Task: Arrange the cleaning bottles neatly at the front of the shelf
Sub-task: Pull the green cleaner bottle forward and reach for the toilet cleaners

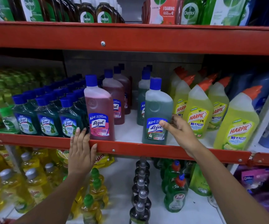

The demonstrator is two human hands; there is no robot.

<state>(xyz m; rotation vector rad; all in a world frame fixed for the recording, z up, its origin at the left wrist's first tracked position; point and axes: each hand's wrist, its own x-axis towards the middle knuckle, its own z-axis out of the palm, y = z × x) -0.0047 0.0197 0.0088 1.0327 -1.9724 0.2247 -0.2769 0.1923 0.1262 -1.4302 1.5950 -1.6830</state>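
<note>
A pink Lizol bottle (99,109) with a blue cap stands at the front edge of the middle shelf (130,147). A green Lizol bottle (157,110) stands at the front, a gap to its right. More pink bottles (116,97) and green bottles (142,97) stand in rows behind them. My left hand (81,151) lies flat over the red shelf edge, fingertips by the pink bottle's base, holding nothing. My right hand (178,131) touches the green bottle's label and right side, thumb on the label, fingers loosely curled around it.
Small dark green Lizol bottles (48,117) fill the shelf to the left. Yellow Harpic bottles (198,110) stand to the right. Dettol bottles (104,12) line the shelf above. Dish soap bottles (176,191) and yellow bottles (32,183) sit on the shelf below.
</note>
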